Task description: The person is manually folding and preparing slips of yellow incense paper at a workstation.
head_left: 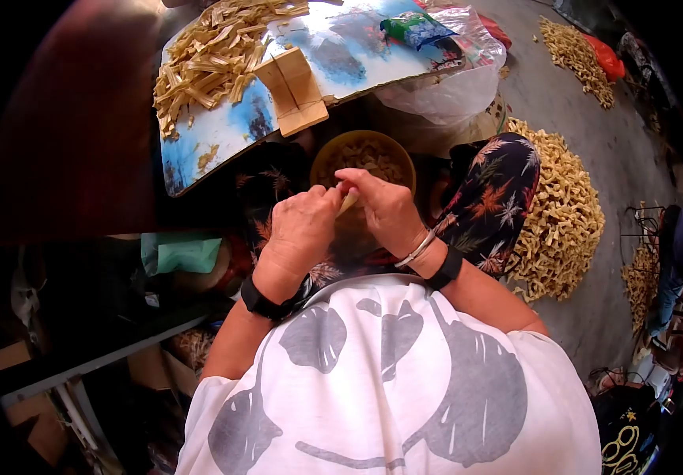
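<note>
My left hand (302,222) and my right hand (389,210) meet in front of my body, fingertips close together. Between them is a short pale yellow strip (348,204), pinched by the fingers of both hands; much of it is hidden. Just beyond and below the hands, a yellow bowl (411,158) holds several pale, knot-like pieces (369,154). A heap of loose pale yellow strips (219,55) lies on a blue and white board (341,59). At the board's near edge stands a wooden block (292,91) with a dark upright line across it.
A large heap of small knotted pieces (559,222) lies on the grey floor (626,150) to the right, with a smaller heap (575,59) farther back. A clear plastic bag (456,91) hangs by the board, and a green packet (417,30) rests on it. At left is a metal bar (104,362).
</note>
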### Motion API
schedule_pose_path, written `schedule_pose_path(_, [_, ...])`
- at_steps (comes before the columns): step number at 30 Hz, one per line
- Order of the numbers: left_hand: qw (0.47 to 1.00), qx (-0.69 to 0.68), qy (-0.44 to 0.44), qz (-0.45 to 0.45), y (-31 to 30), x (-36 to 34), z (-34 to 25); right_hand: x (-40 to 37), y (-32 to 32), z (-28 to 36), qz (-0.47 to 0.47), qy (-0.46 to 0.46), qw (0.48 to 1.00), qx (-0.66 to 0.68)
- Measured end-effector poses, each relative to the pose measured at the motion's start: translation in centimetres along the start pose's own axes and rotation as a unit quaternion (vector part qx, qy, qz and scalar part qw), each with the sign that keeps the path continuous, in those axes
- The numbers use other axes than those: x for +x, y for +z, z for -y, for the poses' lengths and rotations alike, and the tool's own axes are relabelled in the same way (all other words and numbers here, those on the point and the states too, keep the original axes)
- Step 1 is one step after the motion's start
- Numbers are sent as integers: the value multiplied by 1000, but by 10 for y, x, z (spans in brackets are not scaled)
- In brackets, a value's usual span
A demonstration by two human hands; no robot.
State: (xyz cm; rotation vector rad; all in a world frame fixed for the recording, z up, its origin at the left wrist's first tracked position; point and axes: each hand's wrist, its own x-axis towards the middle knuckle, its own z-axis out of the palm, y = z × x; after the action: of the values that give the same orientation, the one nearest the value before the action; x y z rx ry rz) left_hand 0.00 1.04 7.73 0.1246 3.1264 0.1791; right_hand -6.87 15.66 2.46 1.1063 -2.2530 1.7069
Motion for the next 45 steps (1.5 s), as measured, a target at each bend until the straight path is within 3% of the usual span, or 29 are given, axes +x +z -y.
schedule_pose_path(4, [988,-12,-18,-150,4,0,-4,12,-3,16,-10,277,945,175])
schedule_pose_path(8, [976,-24,-13,-215,13,3,-9,10,10,6,-49,178,977,111])
schedule_pose_path(11, [976,-32,-29,-214,11,5,-7,7,3,10,9,196,972,128])
schedule_pose_path(15, [963,-181,-27,-197,12,7,-6,2,6,8,13,120,990,79])
schedule_pose_path(18, [940,-293,-5,-175,10,5,-4,3,8,-2,4,224,948,224])
schedule_pose_path(19, [935,-314,-10,-164,8,3,-2,4,2,3,50,297,912,278])
schedule_pose_path(22, [924,-338,-49,-175,12,2,0,8,0,14,21,274,860,430])
schedule_pose_path(26, [886,-393,-172,-177,25,8,1,9,-5,2,88,310,839,438])
schedule_pose_path(28, [836,-474,-216,-169,28,4,2,11,-7,-2,73,348,814,460])
schedule_pose_path(31, [745,-614,-208,-155,19,-4,-7,12,-2,-7,39,347,849,396])
schedule_pose_path(33, [689,-681,-188,-163,20,-6,-12,11,3,-3,27,307,866,394])
schedule_pose_path(40, [696,-667,-209,-165,14,-7,10,13,-8,4,77,234,904,349])
schedule_pose_path(42, [699,-665,-210,-159,12,-10,31,18,-24,2,50,68,989,123])
schedule_pose_path(43, [697,-665,-220,-154,13,-10,36,19,-29,1,35,-19,999,5])
schedule_pose_path(45, [583,-771,-229,-117,15,-12,39,19,-26,4,12,-114,989,-88])
